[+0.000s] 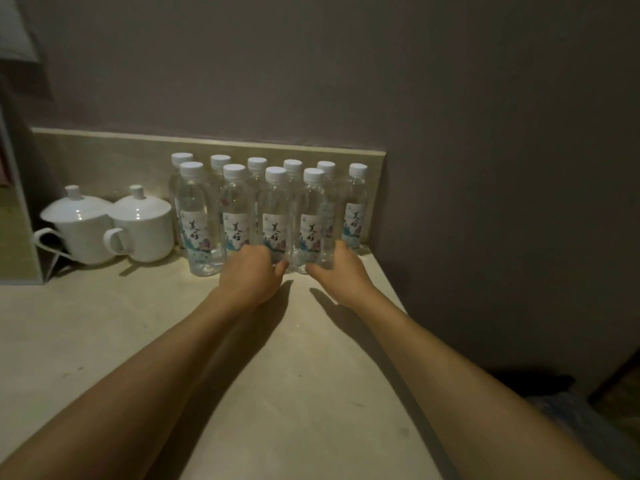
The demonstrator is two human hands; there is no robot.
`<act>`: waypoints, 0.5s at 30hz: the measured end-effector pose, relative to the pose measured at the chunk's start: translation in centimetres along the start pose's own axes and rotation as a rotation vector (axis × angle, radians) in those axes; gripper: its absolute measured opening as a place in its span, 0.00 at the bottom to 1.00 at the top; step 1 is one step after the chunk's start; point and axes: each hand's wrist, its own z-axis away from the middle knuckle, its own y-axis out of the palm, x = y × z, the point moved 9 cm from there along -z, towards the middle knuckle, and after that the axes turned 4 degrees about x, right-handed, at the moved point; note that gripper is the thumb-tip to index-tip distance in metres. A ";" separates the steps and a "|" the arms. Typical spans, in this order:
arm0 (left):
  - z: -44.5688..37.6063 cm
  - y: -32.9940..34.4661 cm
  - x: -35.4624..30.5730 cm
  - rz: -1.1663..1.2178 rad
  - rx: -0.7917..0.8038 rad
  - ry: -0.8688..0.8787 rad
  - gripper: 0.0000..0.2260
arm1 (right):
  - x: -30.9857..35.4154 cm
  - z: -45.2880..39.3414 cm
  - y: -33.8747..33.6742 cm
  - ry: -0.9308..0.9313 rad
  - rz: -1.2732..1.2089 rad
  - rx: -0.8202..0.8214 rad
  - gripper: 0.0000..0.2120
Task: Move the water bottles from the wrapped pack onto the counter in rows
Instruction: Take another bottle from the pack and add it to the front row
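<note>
Several clear water bottles with white caps and flowered labels stand upright in two rows on the beige counter (104, 334), against the low backsplash. The back row (357, 199) runs along the backsplash; the front row (197, 216) stands just before it. My left hand (251, 275) is wrapped around the base of a front-row bottle (275, 209). My right hand (337, 270) grips the base of the rightmost front-row bottle (311, 216). Both bottles rest on the counter. The wrapped pack is partly visible on the floor at the lower right (568, 407), dark and unclear.
Two white lidded cups (83, 226) (142, 226) stand left of the bottles. A grey panel (20, 237) rises at the far left. A dark wall (502, 202) borders the counter's right edge. The counter's front part is bare.
</note>
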 end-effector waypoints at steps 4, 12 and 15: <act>1.7 0.2 -2.6 0.052 -0.025 -0.006 0.14 | -1.6 1.9 -2.7 -0.035 -0.017 0.011 0.31; 6.2 1.9 -16.4 0.186 -0.053 0.045 0.19 | -9.2 8.4 -14.6 -0.063 -0.161 -0.172 0.18; 8.2 2.8 -23.1 0.312 -0.130 0.073 0.16 | -13.4 11.7 -19.5 -0.080 -0.186 -0.327 0.12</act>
